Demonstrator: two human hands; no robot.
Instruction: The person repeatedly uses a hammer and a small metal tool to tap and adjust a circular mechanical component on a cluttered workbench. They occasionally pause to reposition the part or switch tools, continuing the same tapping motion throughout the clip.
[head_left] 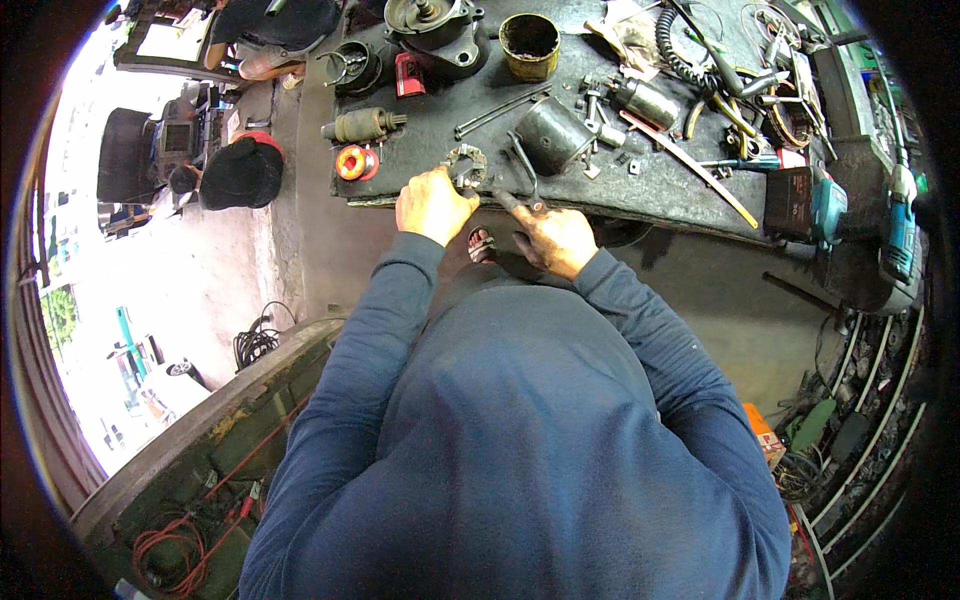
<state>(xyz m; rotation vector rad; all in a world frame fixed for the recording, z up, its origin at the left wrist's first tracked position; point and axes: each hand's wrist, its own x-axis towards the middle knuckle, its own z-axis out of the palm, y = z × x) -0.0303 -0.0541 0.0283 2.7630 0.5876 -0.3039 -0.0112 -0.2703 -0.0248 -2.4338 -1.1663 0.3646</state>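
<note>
At the front edge of the dark workbench [400, 180], my left hand [433, 208] is closed on a ring-shaped metal part [466, 160] with small fittings. Just right of it, my right hand [555, 238] has bent, blackened fingers at the edge, gripping something I cannot make out. A curved black piece [525, 165] lies above that hand, beside a black metal cylinder [555, 135] and two long thin rods [495, 114]. A red-orange spool [355, 163] and a cylindrical part with a geared end [360, 125] lie to the left.
A yellow can [528, 45] and cast housing [430, 30] stand at the back. Cables [680, 60], a long strip [690, 170], a battery tool [805, 205] and a teal drill [900, 220] crowd the right. A green bin [175, 545] is at lower left.
</note>
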